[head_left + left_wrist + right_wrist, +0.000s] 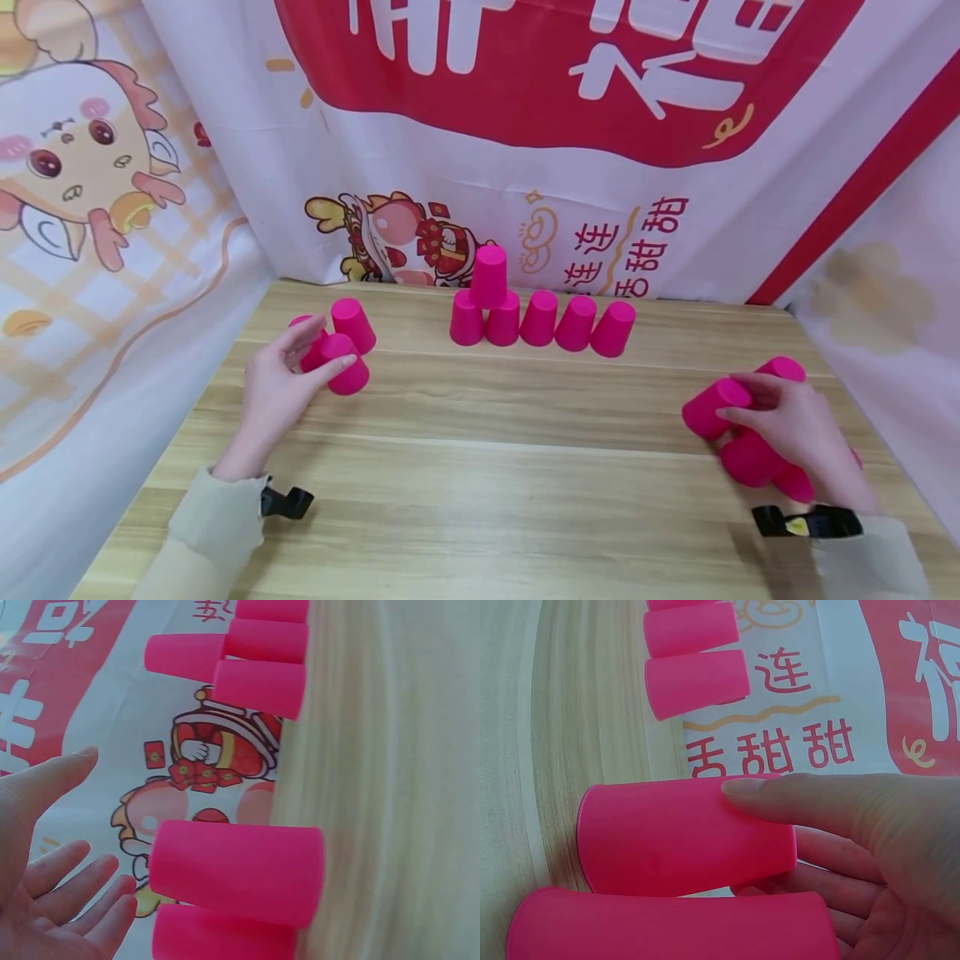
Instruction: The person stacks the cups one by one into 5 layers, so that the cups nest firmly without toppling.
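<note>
At the left, my left hand (279, 379) hovers by a small group of pink cups, thumb and fingers spread beside the front cup (348, 371). The left wrist view shows this hand (49, 881) holding nothing, apart from the nearest cup (236, 870). Another cup (353, 325) stands just behind. My right hand (798, 421) grips a tilted pink cup (707, 410) between thumb and fingers; the right wrist view shows the thumb on the side of this cup (660, 840). More pink cups (750, 460) crowd beneath that hand, partly hidden.
At the back of the wooden table (465, 500), several upside-down pink cups (538, 319) stand in a row. One cup (489, 277) sits on top of the two leftmost. A printed cloth (420, 142) hangs behind, with cloth on both sides.
</note>
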`<act>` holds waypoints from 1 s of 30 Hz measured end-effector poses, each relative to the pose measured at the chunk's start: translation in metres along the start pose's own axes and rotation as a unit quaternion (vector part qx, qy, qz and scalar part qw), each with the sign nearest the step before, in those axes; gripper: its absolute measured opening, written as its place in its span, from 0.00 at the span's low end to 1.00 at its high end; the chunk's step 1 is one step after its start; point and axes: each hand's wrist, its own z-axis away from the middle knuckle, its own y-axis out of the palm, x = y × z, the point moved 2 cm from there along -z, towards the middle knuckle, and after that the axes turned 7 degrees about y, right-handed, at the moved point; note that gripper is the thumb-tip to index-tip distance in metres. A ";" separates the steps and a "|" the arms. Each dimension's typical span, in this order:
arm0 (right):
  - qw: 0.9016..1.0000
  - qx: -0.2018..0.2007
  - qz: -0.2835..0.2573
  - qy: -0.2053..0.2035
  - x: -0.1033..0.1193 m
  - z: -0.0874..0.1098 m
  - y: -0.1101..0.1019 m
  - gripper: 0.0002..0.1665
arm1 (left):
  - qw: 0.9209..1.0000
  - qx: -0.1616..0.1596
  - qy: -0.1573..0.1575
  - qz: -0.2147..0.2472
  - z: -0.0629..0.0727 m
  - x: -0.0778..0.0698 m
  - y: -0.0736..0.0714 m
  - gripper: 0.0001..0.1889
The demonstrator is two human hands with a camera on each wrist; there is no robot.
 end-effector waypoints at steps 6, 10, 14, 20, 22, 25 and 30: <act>1.000 -0.009 -0.007 -0.007 -0.001 0.000 0.002 0.46 | 0.999 0.033 -0.019 -0.007 0.005 0.007 0.002 0.46; 1.000 -0.023 -0.011 -0.014 0.000 0.000 0.004 0.44 | 0.999 0.029 -0.024 -0.008 0.005 0.009 0.004 0.47; 0.999 -0.042 -0.022 -0.018 0.003 0.002 0.002 0.44 | 0.999 0.028 -0.023 -0.015 0.004 0.016 0.007 0.47; 0.994 -0.083 -0.069 -0.027 0.019 0.004 -0.008 0.42 | 0.999 0.038 -0.023 -0.023 0.001 0.025 0.010 0.46; 0.991 -0.096 -0.087 -0.027 0.027 0.004 -0.012 0.42 | 0.998 0.044 -0.029 -0.026 0.000 0.026 0.011 0.45; 0.988 -0.109 -0.109 -0.018 0.039 0.003 -0.017 0.43 | 0.997 0.052 -0.038 -0.032 0.000 0.028 0.012 0.45; 0.981 -0.129 -0.143 -0.010 0.064 -0.002 -0.025 0.45 | 0.997 0.056 -0.041 -0.041 -0.002 0.030 0.014 0.42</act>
